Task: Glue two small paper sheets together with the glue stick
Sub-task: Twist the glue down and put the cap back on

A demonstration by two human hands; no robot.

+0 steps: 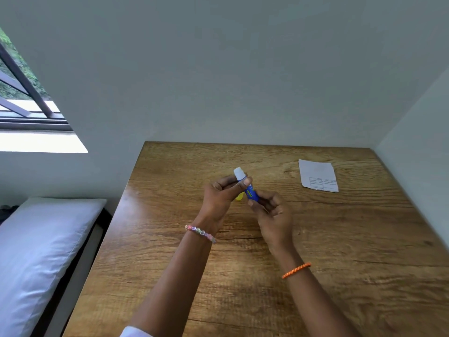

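Printing on paper sheet, far right — too small for me to read. Yellow cap mostly hidden behind left hand. Pillow cut off at left edge.

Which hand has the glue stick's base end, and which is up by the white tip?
The right hand, with the orange bracelet, holds the blue base of the glue stick. The left hand, with the beaded bracelet, grips near the white tip.

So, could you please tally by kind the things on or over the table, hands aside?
Glue stick: 1
Yellow cap: 1
Paper, visible as 1 piece
Bracelets: 2, beaded and orange
Total: 5
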